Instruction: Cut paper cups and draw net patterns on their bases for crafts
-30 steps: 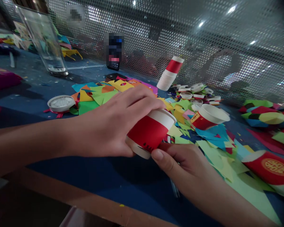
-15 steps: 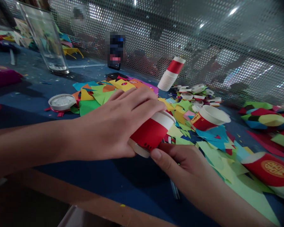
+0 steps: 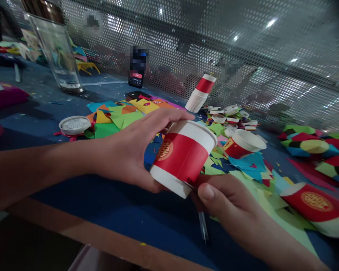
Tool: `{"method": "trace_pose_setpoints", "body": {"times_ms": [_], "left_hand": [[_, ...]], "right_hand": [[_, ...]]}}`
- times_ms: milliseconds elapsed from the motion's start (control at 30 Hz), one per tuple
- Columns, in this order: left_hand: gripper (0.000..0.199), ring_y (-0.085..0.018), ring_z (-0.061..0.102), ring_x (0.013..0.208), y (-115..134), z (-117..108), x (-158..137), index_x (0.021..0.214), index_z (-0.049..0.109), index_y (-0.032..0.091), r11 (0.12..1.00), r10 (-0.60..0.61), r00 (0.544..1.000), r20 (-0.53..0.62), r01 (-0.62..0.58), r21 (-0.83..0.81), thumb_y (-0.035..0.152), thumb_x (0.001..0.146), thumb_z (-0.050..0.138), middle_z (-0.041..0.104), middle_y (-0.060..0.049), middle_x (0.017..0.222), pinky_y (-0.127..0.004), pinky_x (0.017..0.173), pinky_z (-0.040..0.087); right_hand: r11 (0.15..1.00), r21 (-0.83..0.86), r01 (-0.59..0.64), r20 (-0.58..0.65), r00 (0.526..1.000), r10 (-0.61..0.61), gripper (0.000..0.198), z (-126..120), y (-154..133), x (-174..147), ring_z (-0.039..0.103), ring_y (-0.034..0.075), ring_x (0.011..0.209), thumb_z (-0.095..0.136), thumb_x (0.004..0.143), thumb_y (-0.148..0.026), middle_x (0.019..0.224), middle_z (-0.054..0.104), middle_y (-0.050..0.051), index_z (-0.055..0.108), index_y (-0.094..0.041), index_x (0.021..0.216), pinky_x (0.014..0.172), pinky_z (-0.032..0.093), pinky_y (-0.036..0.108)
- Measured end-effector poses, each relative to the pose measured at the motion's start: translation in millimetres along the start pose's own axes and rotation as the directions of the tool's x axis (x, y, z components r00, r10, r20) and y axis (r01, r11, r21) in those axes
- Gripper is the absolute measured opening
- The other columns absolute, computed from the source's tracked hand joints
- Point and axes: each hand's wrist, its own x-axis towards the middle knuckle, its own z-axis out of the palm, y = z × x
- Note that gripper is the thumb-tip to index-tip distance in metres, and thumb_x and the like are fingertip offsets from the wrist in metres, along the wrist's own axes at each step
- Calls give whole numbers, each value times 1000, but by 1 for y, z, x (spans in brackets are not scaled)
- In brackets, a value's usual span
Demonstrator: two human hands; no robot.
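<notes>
- Turned since the earlier frame, baring gold emblem [image 3: 165, 149]: cup [image 3: 183, 156].
- Held tilted above desk [image 3: 107, 201], clamped in left hand [image 3: 132, 156], thumb at base; curled close to base: right hand [image 3: 231, 205], grip impossible to tell.
- Probably light, thin-walled, smooth, easily crushed; best held lightly near stiffer rim and base.
- Counted outward: one held cup, one clear rod [image 3: 203, 227], one upright cup [image 3: 240, 147], one lying cup [image 3: 316, 205], one stack [image 3: 200, 94], one lid [image 3: 74, 125], one glass [image 3: 56, 56], one phone [image 3: 136, 77]; scraps [image 3: 127, 119] too jumbled to count.
</notes>
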Motion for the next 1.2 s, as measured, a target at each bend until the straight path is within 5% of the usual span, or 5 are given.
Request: {"method": "trace_pose_setpoints", "body": {"times_ms": [300,900,1200], "left_hand": [[85,-37,50,132,7,-8,3,143,33,23,973,-9,996,94,-13,231,40,71,74,49,-13,143,-51,111,46],[82,-34,52,133,4,-7,4,141,39,20,969,40,995,97,-62,239,44,72,78,55,-13,140,-47,111,47],[76,-35,53,130,8,-9,7,139,39,22,969,42,995,94,-64,237,38,73,74,54,-12,138,-53,109,49]], "right_hand": [[994,-67,-86,-33,996,84,74,3,-4,2,34,14,54,40,76,-94,55,38,-2,44,-22,55,48,25,30],[993,-99,-67,-36,997,64,63,5,-2,1,24,11,50,52,87,-73,52,31,-5,40,-22,52,43,19,27],[994,-92,-61,4,998,62,72,5,-5,0,28,12,52,41,81,-89,54,35,-4,42,-22,56,45,21,28]]}}
